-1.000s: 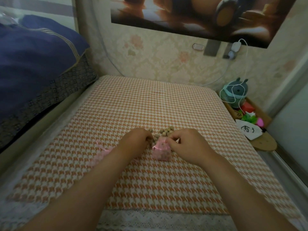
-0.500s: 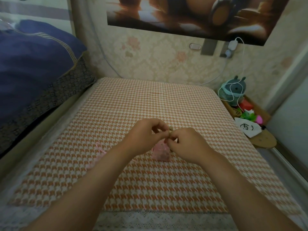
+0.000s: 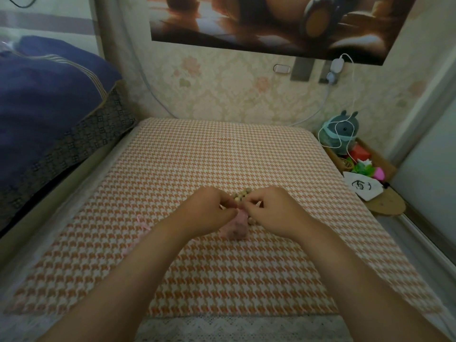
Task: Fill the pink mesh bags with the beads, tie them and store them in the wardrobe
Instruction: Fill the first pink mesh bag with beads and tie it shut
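Now, bag (image 3: 235, 228): soft, light, lumpy; lies on the table (image 3: 222, 156) between both hands; best held at its neck.
Grip: left hand (image 3: 209, 211) and right hand (image 3: 271, 211) each pinch the neck.
Beads (image 3: 240, 195): loose, apt to roll, just beyond the fingers.
Room: checked cloth (image 3: 222, 280), bed (image 3: 49, 95) at left.

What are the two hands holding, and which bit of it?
Both the left hand and right hand pinch the pink mesh bag at its top end; its body rests on the checked cloth.
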{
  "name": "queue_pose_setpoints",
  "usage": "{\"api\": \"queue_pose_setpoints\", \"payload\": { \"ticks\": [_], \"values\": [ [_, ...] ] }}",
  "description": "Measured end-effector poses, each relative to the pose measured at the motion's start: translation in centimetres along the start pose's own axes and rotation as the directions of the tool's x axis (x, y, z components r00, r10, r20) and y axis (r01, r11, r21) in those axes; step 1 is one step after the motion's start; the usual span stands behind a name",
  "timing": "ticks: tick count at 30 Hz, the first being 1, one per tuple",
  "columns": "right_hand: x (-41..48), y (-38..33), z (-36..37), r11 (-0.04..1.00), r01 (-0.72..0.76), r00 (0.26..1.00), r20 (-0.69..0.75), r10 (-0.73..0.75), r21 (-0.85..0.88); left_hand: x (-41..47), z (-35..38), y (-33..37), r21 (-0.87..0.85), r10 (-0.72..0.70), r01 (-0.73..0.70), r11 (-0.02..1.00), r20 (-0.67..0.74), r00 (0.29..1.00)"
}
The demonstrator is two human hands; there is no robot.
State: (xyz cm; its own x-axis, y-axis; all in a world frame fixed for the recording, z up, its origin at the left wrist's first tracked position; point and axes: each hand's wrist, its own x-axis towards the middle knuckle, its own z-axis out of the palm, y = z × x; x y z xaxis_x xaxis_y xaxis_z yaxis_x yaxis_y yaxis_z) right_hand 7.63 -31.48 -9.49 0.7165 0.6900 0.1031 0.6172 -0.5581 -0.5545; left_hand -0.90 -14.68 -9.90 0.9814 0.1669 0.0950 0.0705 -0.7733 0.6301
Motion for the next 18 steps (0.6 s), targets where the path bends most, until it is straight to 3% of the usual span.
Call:
{"api": "queue_pose_setpoints", "payload": {
  "ticks": [3,9,18],
  "values": [
    [0.3,0.9,-0.1,0.998,-0.022,0.997,-0.068,0.027,0.066,0.1,-0.1,-0.2,0.014,-0.006,0.006,1.000,-0.007,1.000],
    [0.2,2.4,0.8,0.964,-0.129,0.991,-0.013,0.130,-0.231,-0.3,-0.9,-0.3,0.006,-0.014,0.015,1.000,-0.043,0.999],
    [1.5,3.1,3.0,0.915,-0.131,0.990,0.004,0.143,-0.381,-0.9,-1.1,-1.0,0.007,0.002,-0.002,1.000,-0.010,1.000]
  ]
}}
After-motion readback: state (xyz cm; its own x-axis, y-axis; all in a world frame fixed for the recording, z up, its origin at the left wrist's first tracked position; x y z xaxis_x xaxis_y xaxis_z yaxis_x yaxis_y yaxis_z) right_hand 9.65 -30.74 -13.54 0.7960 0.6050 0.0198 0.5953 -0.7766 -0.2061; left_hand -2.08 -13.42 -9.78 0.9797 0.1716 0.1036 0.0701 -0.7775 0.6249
